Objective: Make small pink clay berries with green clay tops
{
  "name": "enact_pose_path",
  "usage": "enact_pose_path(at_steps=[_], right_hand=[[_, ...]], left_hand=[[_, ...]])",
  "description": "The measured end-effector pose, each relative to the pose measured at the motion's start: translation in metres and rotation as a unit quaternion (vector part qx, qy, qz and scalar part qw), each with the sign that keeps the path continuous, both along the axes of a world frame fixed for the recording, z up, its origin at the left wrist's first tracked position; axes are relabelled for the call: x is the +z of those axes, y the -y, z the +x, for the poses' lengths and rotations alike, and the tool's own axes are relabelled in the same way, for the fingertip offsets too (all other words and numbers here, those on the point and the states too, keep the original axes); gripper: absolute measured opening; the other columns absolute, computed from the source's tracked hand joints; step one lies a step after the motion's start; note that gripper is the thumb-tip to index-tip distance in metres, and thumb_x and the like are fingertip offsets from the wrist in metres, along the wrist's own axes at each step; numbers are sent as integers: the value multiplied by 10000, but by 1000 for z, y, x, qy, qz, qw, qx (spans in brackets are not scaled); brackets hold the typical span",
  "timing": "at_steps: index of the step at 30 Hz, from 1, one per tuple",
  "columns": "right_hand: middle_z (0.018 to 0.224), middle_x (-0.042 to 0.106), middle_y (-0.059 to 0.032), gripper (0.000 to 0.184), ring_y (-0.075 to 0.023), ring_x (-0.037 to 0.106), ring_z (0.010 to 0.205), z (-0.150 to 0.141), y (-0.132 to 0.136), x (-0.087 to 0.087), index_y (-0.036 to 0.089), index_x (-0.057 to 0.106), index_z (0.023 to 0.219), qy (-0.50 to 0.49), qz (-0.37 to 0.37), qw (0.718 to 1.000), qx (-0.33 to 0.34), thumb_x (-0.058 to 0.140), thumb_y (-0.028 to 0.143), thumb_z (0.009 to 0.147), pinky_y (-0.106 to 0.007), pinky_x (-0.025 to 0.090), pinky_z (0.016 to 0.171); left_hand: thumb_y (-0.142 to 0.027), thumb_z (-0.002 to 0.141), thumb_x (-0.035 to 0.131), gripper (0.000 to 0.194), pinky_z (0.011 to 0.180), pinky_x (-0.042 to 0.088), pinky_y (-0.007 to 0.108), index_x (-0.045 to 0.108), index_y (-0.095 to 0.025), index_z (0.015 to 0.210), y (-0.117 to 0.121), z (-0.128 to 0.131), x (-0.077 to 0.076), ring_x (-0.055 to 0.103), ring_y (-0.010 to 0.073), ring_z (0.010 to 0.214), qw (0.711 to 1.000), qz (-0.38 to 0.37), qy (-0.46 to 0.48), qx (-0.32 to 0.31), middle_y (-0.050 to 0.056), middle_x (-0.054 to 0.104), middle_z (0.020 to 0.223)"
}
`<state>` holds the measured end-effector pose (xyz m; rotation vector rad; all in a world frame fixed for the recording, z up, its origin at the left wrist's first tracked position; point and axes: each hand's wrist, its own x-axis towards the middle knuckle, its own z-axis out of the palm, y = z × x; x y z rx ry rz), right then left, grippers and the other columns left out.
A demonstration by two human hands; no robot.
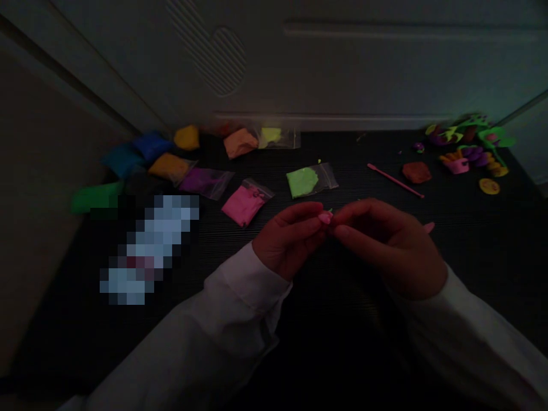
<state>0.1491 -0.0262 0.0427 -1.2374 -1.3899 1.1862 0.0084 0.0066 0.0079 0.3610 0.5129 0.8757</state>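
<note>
Between thumb and fingers, my left hand (293,237) pinches a small pink piece of modelling clay (325,218), with a bit of light green showing at its top. My right hand (391,245) meets it from the right, thumb and index finger closed at its edge. Whatever those right fingertips hold is too small and dark to make out. Just beyond my hands lies a bag of light green clay (303,181). A bag of pink clay (244,204) rests to the left of it. Part of a pink tool (428,228) shows behind my right hand.
Bags of blue (152,145), orange (171,166), purple (201,181) and green clay (96,197) lie at the left, near a blurred bright object (149,251). A pink stick tool (396,181), a reddish-brown lump (416,172) and several finished clay figures (468,154) are at the right.
</note>
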Motion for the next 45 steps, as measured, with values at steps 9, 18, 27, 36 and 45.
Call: enact_pose_path(at_steps=[9,18,27,36,45], right_hand=[[838,579,0,210,-107,566,763,-5,2,-8,212,516,898,116,91,989,-26,590,209,702,-261,470,700],[852,580,-5,174,-101,552,774,-4,1,-6,200,531,897,162,128,978,-17,555,190,725,-243,457,710],[815,576,-11,165,-107,539,744,-3,1,-5,185,543,888,202,154,967,-15,548,193,723,-249,444,685],[760,572,-12,116,-114,533,696,-2,0,-1,191,545,847,266,177,947,-26,527,198,733,-260,422,651],[805,580,-6,190,-118,555,738,-4,3,-2,205,539,902,134,103,985,-23,554,192,714,-265,451,674]], left_hand=[[-30,587,627,222,655,460,158,636,-184,746,1,2,1,595,55,660,1000,31,-3,3,-28,651,669],[-96,595,648,148,620,464,168,631,-172,720,0,1,2,597,66,641,1000,24,-13,2,-21,648,667],[-91,585,657,152,618,456,179,623,-175,706,0,3,1,592,70,633,999,27,-35,14,-21,648,651],[-165,599,661,148,668,441,212,630,-162,744,1,2,1,594,90,683,998,-3,-63,-13,-8,647,699],[-188,594,673,103,645,423,194,639,-156,687,0,0,0,578,74,687,997,-18,-53,-62,-20,632,695]])
